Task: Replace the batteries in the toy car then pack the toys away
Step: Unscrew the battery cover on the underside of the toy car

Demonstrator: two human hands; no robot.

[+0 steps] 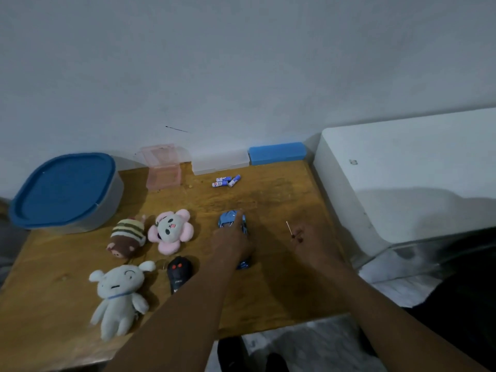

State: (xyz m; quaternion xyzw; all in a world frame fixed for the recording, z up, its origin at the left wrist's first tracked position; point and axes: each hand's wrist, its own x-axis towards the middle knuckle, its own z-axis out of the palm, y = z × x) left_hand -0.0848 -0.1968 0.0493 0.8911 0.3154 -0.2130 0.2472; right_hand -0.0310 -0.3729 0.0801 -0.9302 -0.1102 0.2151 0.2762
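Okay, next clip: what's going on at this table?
A person works at a wooden table. The left hand rests on top of the blue toy car, though whether it grips the car can't be told. The right hand pinches a small screwdriver just right of the car. A few loose batteries lie near the back edge. The plush toys and black remote lie out to the car's left, not yet packed.

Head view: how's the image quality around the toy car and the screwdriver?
Head view: dim, bluish light; soft, blurred; wide-angle bend at the table edges; the left hand covers much of the blue toy car; the screwdriver in the right hand is a thin smear.
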